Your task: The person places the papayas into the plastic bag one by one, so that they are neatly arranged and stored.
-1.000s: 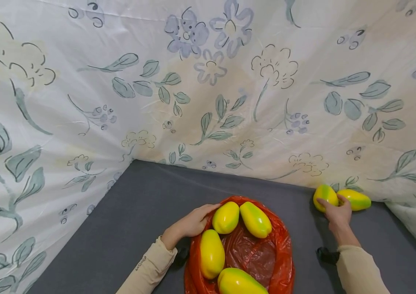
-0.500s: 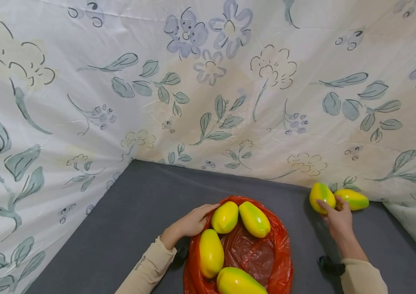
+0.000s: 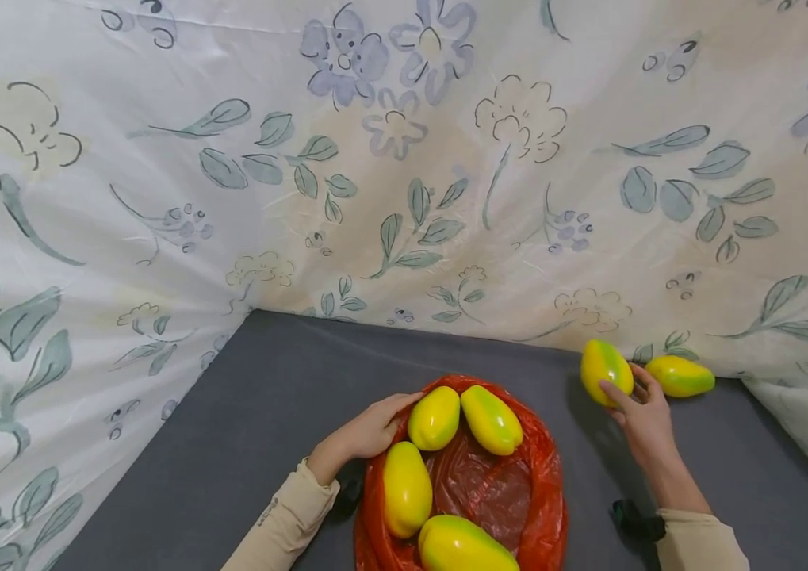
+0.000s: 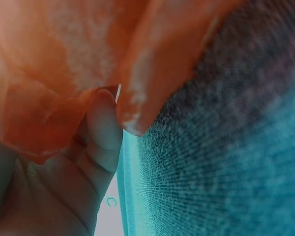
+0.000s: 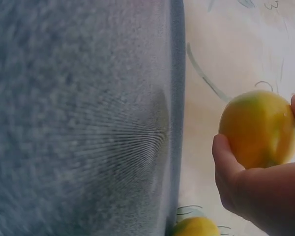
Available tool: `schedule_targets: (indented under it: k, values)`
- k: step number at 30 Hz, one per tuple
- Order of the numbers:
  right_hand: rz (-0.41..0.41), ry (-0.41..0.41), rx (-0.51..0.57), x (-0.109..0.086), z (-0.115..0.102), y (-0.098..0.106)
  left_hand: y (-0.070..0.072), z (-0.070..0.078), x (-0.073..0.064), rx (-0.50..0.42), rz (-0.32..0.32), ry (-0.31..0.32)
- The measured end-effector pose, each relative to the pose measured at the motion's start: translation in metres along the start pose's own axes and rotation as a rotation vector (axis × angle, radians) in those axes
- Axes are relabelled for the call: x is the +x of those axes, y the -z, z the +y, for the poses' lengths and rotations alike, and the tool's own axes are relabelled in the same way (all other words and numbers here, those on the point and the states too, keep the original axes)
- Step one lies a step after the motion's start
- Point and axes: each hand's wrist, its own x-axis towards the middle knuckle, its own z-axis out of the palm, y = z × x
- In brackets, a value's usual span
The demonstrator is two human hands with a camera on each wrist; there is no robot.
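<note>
My right hand (image 3: 646, 424) grips a yellow papaya (image 3: 598, 366) with a green streak. The right wrist view shows that papaya (image 5: 258, 125) between thumb and fingers, above the table with a shadow below. A second papaya (image 3: 682, 376) lies just right of the hand, against the cloth wall. At the middle front stands a red plastic bag (image 3: 549, 484) with its mouth spread wide. Several papayas sit inside, among them one (image 3: 407, 489) along its left side. My left hand (image 3: 369, 428) holds the bag's left rim; up close, its fingers (image 4: 104, 123) are partly covered by red plastic (image 4: 44, 113).
A dark grey table top (image 3: 232, 444) reaches back to a flowered cloth wall (image 3: 404, 198). The same cloth hangs along the left side, and a pale cloth fold (image 3: 803, 420) closes the right. Dark wrist cameras sit by both sleeves, the right one (image 3: 635, 522) close over the table.
My right hand has taken the left papaya of the pair up and leftward, away from the other one. The left hand keeps its place on the bag. The head view has shifted slightly.
</note>
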Motion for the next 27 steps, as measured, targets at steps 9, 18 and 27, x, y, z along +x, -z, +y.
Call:
schedule_targets:
  k: [9,18,27]
  values:
    - [-0.014,0.057,0.016,0.001,-0.002,-0.003,0.001,-0.001,-0.002,0.004,0.017,-0.019]
    - [-0.018,0.092,0.040,0.002,0.004,-0.003,0.002,0.001,-0.002,0.007,0.015,-0.026]
    - [-0.057,0.119,-0.147,-0.052,-0.049,-0.042,0.002,0.001,-0.002,0.007,0.015,-0.022]
